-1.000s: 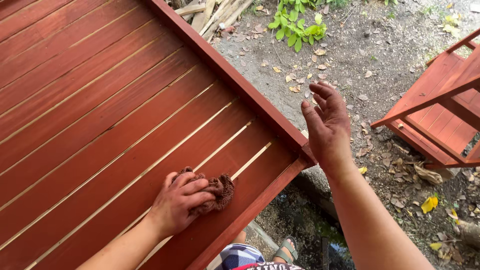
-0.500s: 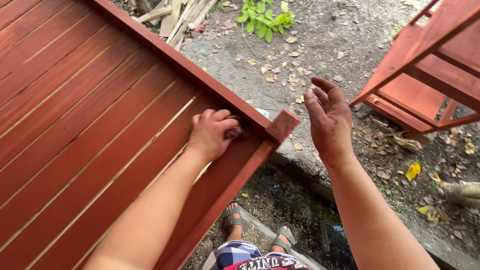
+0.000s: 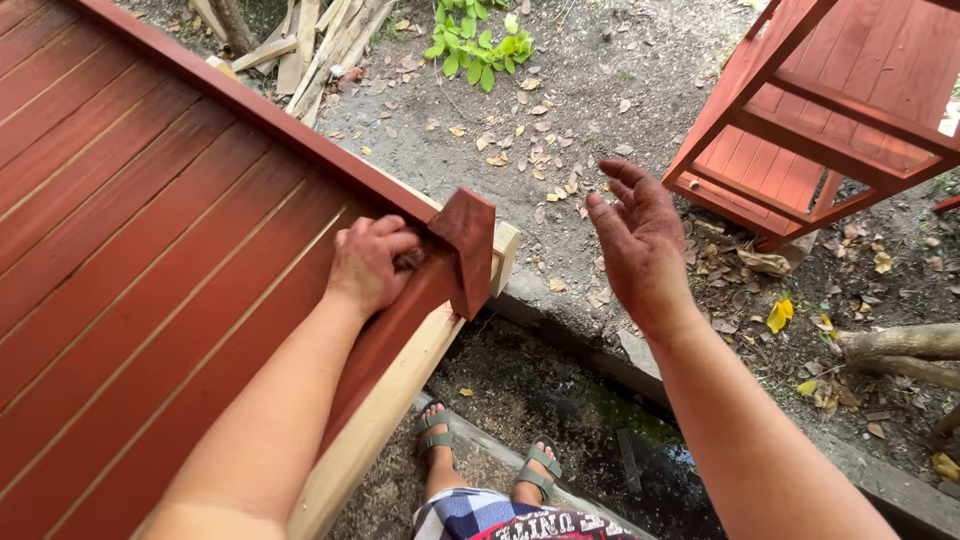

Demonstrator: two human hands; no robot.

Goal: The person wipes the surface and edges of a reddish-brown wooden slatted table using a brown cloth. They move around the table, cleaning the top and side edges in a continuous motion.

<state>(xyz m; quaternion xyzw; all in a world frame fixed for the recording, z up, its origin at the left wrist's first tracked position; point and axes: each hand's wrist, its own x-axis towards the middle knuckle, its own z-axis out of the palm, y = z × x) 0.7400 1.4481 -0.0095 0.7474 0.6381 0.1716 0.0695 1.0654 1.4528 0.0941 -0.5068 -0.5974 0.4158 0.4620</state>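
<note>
A large red-brown stained wooden panel (image 3: 150, 260) of long slats fills the left of the view. My left hand (image 3: 368, 262) presses a dark, stain-soaked rag (image 3: 410, 258) into the panel's near corner, against the raised frame edge (image 3: 470, 240); the rag is mostly hidden under my fingers. My right hand (image 3: 640, 245) hangs in the air to the right of the corner, stained, fingers spread, holding nothing. Unstained pale wood (image 3: 400, 400) shows under the panel's edge.
A second red-stained wooden frame (image 3: 830, 110) stands at the upper right on dirt strewn with dry leaves. Wood offcuts (image 3: 310, 40) and a green plant (image 3: 480, 45) lie at the top. My sandalled feet (image 3: 490, 460) stand by a damp concrete ledge; a branch (image 3: 900, 345) lies right.
My left hand has slid the rag from the slats near the lower edge up into the panel's corner. The view has shifted right; my right hand stays raised and open.
</note>
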